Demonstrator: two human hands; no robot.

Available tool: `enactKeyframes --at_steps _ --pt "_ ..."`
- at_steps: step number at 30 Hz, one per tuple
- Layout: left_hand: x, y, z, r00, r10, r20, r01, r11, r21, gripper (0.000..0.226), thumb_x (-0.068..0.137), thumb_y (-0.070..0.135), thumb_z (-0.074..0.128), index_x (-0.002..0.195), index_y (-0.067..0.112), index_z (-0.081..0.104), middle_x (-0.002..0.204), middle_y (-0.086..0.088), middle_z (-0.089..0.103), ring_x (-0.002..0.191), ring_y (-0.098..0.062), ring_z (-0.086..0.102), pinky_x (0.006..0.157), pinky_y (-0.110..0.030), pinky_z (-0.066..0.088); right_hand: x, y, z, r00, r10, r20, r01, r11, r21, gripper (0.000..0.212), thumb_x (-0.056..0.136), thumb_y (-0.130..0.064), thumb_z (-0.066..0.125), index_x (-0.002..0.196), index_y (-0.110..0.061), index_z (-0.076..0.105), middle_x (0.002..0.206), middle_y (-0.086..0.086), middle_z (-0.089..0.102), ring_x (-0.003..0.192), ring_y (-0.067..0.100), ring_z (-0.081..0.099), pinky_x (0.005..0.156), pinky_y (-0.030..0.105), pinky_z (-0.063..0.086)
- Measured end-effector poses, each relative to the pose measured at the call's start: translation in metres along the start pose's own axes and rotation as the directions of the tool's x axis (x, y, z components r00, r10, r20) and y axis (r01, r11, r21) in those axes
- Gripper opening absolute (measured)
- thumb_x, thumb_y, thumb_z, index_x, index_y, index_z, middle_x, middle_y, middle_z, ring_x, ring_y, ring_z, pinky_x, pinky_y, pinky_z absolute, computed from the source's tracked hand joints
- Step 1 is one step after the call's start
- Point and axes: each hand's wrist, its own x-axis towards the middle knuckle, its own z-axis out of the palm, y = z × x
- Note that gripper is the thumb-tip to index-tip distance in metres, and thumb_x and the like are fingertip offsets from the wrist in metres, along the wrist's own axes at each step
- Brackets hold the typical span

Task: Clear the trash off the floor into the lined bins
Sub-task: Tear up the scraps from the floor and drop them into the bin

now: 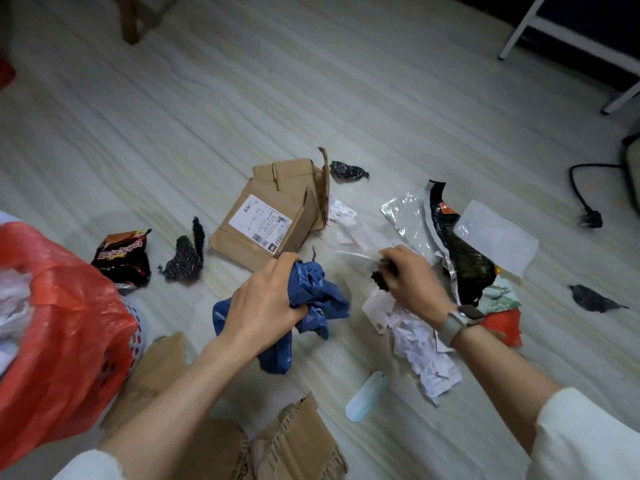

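My left hand grips a crumpled blue plastic bag just above the floor. My right hand pinches a small dark scrap together with white crumpled paper that trails under my wrist. A bin lined with a red plastic bag stands at the left, with white trash inside. On the floor lie a flattened cardboard box, a black and red snack wrapper, a dark mesh scrap and a black and silver foil bag.
Torn cardboard pieces lie near my arms, and a light blue face mask lies on the floor. Dark scraps sit farther out. A black power cable runs at the right, white furniture legs stand at the back right.
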Motion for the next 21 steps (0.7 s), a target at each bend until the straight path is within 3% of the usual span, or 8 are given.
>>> enactKeyframes --at_steps 4,7,9,12,14,18,21 --pt "0.001 0.007 -0.044 0.995 0.09 -0.043 -0.087 0.995 0.056 0.053 0.072 0.026 0.067 0.117 0.027 0.04 0.103 0.005 0.052 0.089 -0.025 0.055 0.067 -0.033 0.039 0.007 -0.024 -0.052 0.996 -0.055 -0.064 0.054 0.998 -0.015 0.015 0.087 -0.005 0.053 0.099 -0.004 0.063 0.085 0.01 0.058 0.079 0.03 0.056 0.067 0.029 0.034" --pt "0.002 0.014 -0.087 0.987 0.128 -0.094 -0.123 0.991 0.058 0.047 0.067 0.024 0.067 0.107 0.027 0.042 0.094 0.006 0.055 0.082 -0.023 0.055 0.066 -0.037 0.045 0.006 -0.054 -0.084 0.983 -0.128 -0.133 0.128 0.992 -0.006 0.014 0.085 -0.002 0.055 0.096 -0.004 0.063 0.083 0.011 0.059 0.074 0.03 0.055 0.066 0.035 0.041" --pt "0.003 0.018 -0.114 0.983 0.132 -0.128 -0.127 0.991 0.048 0.045 0.066 0.021 0.067 0.105 0.025 0.043 0.091 0.005 0.056 0.077 -0.024 0.055 0.066 -0.038 0.046 0.005 -0.078 -0.101 0.973 -0.154 -0.175 0.153 0.988 -0.02 0.012 0.085 -0.003 0.055 0.094 -0.004 0.063 0.086 0.01 0.059 0.073 0.025 0.051 0.064 0.032 0.038" --pt "-0.003 0.018 -0.153 0.967 0.148 -0.207 -0.145 0.989 0.032 0.048 0.067 0.02 0.068 0.107 0.026 0.044 0.089 0.006 0.055 0.074 -0.023 0.051 0.065 -0.034 0.042 0.001 -0.121 -0.114 0.945 -0.224 -0.238 0.224 0.974 -0.026 0.012 0.086 -0.005 0.056 0.095 -0.007 0.064 0.084 0.003 0.055 0.072 0.023 0.051 0.065 0.033 0.042" --pt "-0.013 0.011 -0.176 0.951 0.137 -0.278 -0.143 0.99 -0.002 0.049 0.067 0.017 0.069 0.108 0.026 0.045 0.088 0.005 0.053 0.075 -0.024 0.049 0.066 -0.034 0.041 0.001 -0.151 -0.119 0.918 -0.286 -0.274 0.29 0.957 -0.026 0.013 0.086 -0.006 0.056 0.096 -0.008 0.064 0.084 -0.002 0.052 0.071 0.019 0.049 0.065 0.03 0.043" --pt "-0.05 -0.028 -0.227 0.898 0.048 -0.437 -0.081 0.995 -0.057 0.047 0.067 0.017 0.069 0.104 0.031 0.044 0.084 0.0 0.058 0.079 -0.032 0.056 0.066 -0.034 0.041 0.006 -0.23 -0.114 0.841 -0.465 -0.276 0.459 0.884 -0.093 0.017 0.083 -0.013 0.052 0.096 -0.008 0.063 0.085 0.007 0.058 0.069 0.027 0.054 0.06 0.034 0.046" --pt "-0.083 -0.068 -0.255 0.822 -0.048 -0.567 -0.025 0.992 -0.12 0.048 0.067 0.017 0.071 0.105 0.028 0.043 0.088 -0.003 0.062 0.085 -0.033 0.059 0.072 -0.037 0.047 0.006 -0.285 -0.089 0.731 -0.644 -0.225 0.619 0.765 -0.176 0.015 0.083 -0.016 0.052 0.097 -0.011 0.058 0.086 0.007 0.058 0.068 0.028 0.054 0.052 0.037 0.047"
